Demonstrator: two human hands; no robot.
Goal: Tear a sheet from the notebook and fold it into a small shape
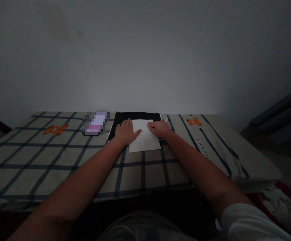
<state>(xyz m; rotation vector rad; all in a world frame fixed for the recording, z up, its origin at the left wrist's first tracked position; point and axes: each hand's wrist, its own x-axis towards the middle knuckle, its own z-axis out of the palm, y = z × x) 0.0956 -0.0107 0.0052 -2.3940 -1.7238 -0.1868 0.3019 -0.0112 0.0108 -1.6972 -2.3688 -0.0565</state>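
A white sheet of paper (144, 142) lies partly over a black pad with punched holes along its far edge (137, 115), its near end reaching past the pad onto the cloth. My left hand (125, 132) rests flat at the paper's left edge, fingers stretched forward over the pad and thumb out on the sheet. At the far right part of the paper is my right hand (159, 128), its fingers drawn together against the sheet and pointing left. It covers part of the right edge.
A checked tablecloth (105, 174) with orange bear prints covers the table. Left of the pad lies a phone-like object (96, 124), blurred by pixelation. A pale wall (145, 60) rises behind the table. At the lower right stands a red container (289, 194) with pale crumpled contents.
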